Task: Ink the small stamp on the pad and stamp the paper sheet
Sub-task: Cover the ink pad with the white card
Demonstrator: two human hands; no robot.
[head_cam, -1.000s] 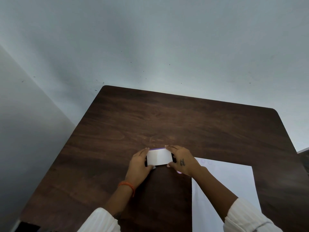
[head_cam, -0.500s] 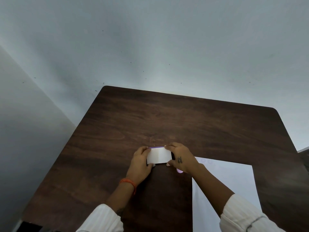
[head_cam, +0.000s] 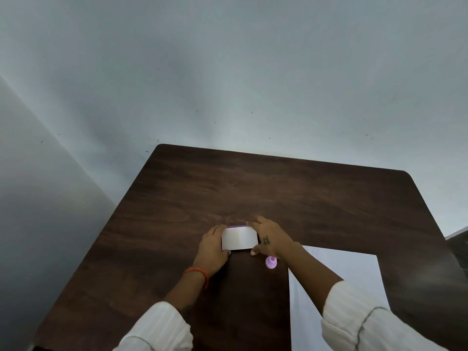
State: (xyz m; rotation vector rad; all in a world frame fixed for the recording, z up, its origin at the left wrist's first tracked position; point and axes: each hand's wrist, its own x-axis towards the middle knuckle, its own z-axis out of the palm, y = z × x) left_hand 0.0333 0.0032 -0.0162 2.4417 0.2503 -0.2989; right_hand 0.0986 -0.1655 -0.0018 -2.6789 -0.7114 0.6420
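Note:
The ink pad (head_cam: 239,238) is a small flat box with a white lid and a purple edge showing along its far side, lying mid-table. My left hand (head_cam: 212,248) grips its left end and my right hand (head_cam: 271,238) grips its right end. The lid looks closed. A small pink stamp (head_cam: 271,262) stands on the table just under my right wrist, touched by neither hand. The white paper sheet (head_cam: 354,272) lies to the right, partly covered by my right forearm.
The dark wooden table (head_cam: 253,188) has rounded far corners and stands close to a pale wall. A dark object (head_cam: 459,243) shows at the right edge beyond the table.
Both hands kept their hold on the ink pad and barely shifted. My right wrist lifted slightly, so more of the pink stamp shows.

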